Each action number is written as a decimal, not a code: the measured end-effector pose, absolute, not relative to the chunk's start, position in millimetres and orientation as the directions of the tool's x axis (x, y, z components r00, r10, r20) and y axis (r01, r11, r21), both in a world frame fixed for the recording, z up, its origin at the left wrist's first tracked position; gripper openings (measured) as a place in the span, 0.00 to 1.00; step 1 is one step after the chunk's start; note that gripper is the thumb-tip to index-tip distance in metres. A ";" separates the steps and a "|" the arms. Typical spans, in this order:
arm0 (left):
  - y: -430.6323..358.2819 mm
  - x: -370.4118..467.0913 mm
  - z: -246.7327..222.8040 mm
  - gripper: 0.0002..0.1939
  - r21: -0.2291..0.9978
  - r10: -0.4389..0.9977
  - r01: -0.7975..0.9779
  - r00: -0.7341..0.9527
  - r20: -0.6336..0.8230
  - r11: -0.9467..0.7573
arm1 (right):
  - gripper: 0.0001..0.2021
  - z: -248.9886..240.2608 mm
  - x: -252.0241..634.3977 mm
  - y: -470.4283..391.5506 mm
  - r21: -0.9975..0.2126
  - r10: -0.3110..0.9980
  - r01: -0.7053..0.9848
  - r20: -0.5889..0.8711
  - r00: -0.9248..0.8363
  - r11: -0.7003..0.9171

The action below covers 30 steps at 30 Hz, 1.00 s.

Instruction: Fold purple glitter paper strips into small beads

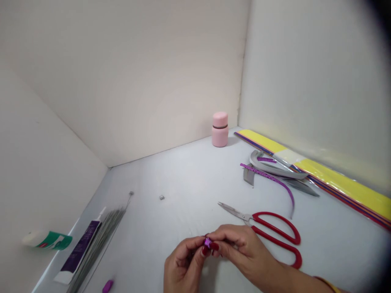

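Both hands (215,256) come together, fingertips pinching a small purple star (208,243), red-handled scissors (251,219) lying open just beside!

Even, bright light left soft shadow below the hands (217,254); the corner right of them (far edge) fell black.

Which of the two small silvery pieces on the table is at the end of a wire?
The left piece, nearer the wire bundle; the right piece lies apart, with no wire seen.
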<state>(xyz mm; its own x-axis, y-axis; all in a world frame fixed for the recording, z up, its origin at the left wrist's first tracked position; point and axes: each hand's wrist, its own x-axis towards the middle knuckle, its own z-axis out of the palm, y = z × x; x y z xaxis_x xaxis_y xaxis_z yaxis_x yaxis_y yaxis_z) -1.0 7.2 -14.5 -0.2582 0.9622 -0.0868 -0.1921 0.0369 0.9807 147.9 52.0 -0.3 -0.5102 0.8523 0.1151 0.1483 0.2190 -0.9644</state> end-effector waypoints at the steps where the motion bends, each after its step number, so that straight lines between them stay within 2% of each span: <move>1: 6.6 0.6 -14.5 0.08 0.978 0.957 -0.205 -0.274 -0.096 0.039 | 0.09 0.1 148.0 51.9 -0.959 0.855 0.164 0.120 -0.505 0.231; 6: 3.1 5.2 -15.4 0.08 0.982 0.932 -0.183 -0.348 -0.098 0.035 | 0.08 -2.0 147.3 49.0 -0.953 0.868 0.180 0.133 -0.479 0.245; 11: 1.4 3.7 -20.2 0.05 0.993 0.946 -0.020 -0.305 0.105 -0.116 | 0.08 -6.3 147.1 47.4 -0.954 0.874 0.185 0.125 -0.469 0.236; 14: 0.9 1.6 -22.0 0.04 0.980 0.935 0.102 -0.296 0.194 -0.171 | 0.07 -6.5 148.7 48.0 -0.931 0.858 0.212 0.162 -0.488 0.296; 18: 0.3 -2.1 -21.7 0.05 0.907 0.907 0.351 -0.258 0.332 -0.232 | 0.09 -6.8 151.7 50.7 -0.816 0.768 0.248 0.325 -0.552 0.523; 22: 0.3 -3.8 -23.3 0.07 0.823 0.867 0.472 -0.209 0.452 -0.315 | 0.12 -7.8 153.0 51.8 -0.635 0.660 0.301 0.456 -0.597 0.711; 26: 0.6 -2.1 -25.6 0.10 0.772 0.826 0.511 -0.189 0.531 -0.379 | 0.12 -10.6 152.7 48.7 -0.490 0.612 0.381 0.510 -0.604 0.784; 30: 0.1 1.1 -25.7 0.11 0.745 0.794 0.542 -0.214 0.570 -0.389 | 0.12 -12.6 150.8 44.2 -0.446 0.623 0.435 0.537 -0.569 0.782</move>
<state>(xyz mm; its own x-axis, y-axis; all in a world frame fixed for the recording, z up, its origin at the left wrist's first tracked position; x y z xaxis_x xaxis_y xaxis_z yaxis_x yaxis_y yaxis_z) 1.1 0.1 -25.7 -0.2136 0.7937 0.5696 0.5420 -0.3888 0.7450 150.8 44.2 -12.6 -0.5693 0.6225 0.5370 0.4348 0.7823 -0.4460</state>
